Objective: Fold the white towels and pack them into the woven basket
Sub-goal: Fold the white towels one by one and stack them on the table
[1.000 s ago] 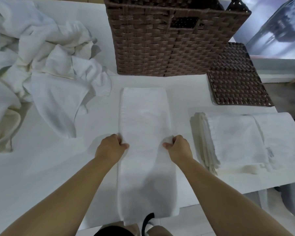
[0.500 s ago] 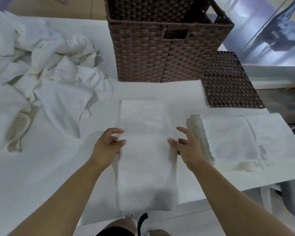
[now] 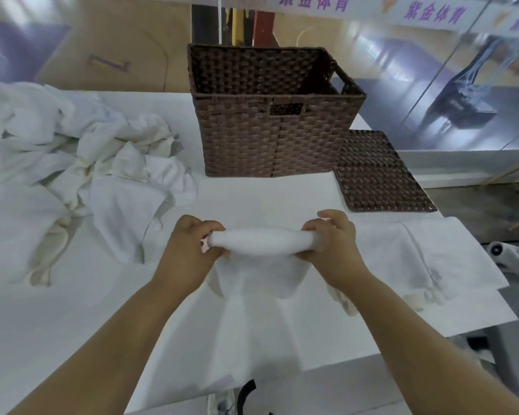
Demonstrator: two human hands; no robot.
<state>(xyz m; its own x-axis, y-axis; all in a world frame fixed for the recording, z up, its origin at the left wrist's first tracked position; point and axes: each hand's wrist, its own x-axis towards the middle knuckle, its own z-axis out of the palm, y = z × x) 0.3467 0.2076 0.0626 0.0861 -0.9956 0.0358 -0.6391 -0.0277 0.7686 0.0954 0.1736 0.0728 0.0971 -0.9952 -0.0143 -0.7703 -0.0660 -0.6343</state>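
Head view: both hands are curled around the ends of a white towel [image 3: 259, 259], left hand [image 3: 189, 250] on its left end, right hand [image 3: 331, 244] on its right. The towel is lifted above the white bench [image 3: 72, 310] and hangs down. The woven basket [image 3: 276, 115] stands behind. Unfolded towels [image 3: 72, 163] lie left, folded towels [image 3: 402, 259] right.
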